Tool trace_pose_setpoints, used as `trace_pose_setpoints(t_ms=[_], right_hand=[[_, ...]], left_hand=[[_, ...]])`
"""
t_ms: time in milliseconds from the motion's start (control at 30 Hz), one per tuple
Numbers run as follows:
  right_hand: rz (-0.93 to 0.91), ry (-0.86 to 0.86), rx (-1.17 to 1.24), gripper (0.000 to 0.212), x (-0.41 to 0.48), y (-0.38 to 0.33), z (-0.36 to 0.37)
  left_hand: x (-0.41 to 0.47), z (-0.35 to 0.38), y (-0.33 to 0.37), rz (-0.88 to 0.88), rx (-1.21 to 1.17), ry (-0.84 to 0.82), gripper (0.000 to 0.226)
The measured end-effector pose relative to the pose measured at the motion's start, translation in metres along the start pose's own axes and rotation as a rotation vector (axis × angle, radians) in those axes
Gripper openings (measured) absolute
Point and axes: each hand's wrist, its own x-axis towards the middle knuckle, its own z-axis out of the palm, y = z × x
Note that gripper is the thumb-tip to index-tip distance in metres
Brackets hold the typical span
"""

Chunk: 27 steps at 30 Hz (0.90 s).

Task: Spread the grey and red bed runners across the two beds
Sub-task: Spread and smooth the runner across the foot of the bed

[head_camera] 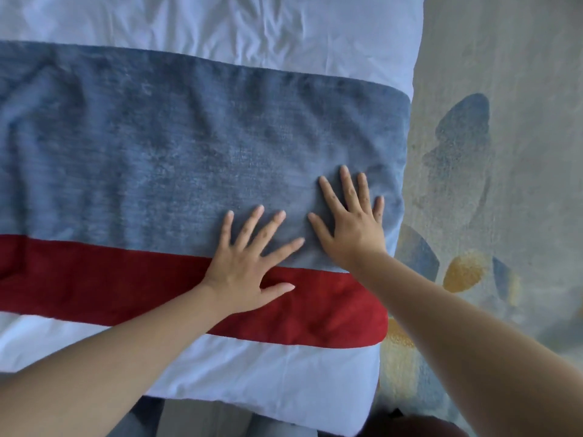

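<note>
patterned carpet beside white bed. grey and red bed runner: lies flat beneath both palms, soft, limp, likely creasing; best held at its edge. left hand, right hand: fingers spread, pressing flat.

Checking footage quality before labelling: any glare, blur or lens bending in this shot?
Head view: soft even light, no glare; mild softness overall; faint shadows beside the left hand and right hand; edges of the bed runner bow, wide-angle distortion.
</note>
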Motion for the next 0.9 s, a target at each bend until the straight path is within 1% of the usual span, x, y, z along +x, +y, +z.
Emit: trace_pose_setpoints(t_ms=[33, 67, 167, 267, 333, 433, 500, 567, 700, 800, 900], right_hand=[[0.016, 0.005, -0.022, 0.071, 0.0, 0.001, 0.004], [0.034, 0.018, -0.036, 0.071, 0.001, 0.002, 0.008], [0.084, 0.036, -0.076, 0.072, 0.003, -0.002, 0.015], [0.105, -0.003, -0.106, 0.07, 0.002, -0.003, 0.011], [0.17, -0.024, -0.104, 0.066, 0.001, -0.008, 0.009], [0.324, -0.011, -0.049, 0.063, 0.005, -0.038, 0.008], [0.394, 0.007, -0.021, 0.059, 0.01, -0.071, 0.01], [0.389, 0.017, -0.016, 0.06, 0.02, -0.116, 0.014], [0.293, 0.022, -0.021, 0.058, 0.046, -0.239, 0.043], [0.204, -0.081, -0.045, 0.062, 0.067, -0.341, 0.071], [-0.02, -0.091, -0.084, 0.058, 0.087, -0.439, 0.092]], left_hand=[[0.002, 0.001, -0.007, -0.075, 0.007, -0.018, 0.092], [0.004, 0.004, -0.011, -0.1, 0.021, -0.029, 0.095], [0.008, 0.016, -0.012, -0.077, 0.018, -0.025, 0.098], [0.007, 0.013, -0.012, -0.075, -0.043, -0.049, 0.097], [0.002, 0.01, -0.015, -0.033, -0.077, -0.069, 0.098], [-0.006, 0.002, -0.044, 0.138, -0.093, -0.098, 0.092], [-0.019, -0.007, -0.091, 0.216, -0.115, -0.115, 0.086], [-0.046, -0.015, -0.151, 0.181, -0.115, -0.102, 0.081], [-0.115, -0.023, -0.292, -0.029, -0.125, -0.082, 0.078], [-0.164, -0.031, -0.398, -0.16, -0.155, -0.065, 0.074], [-0.205, -0.033, -0.486, -0.317, -0.122, -0.025, 0.07]])
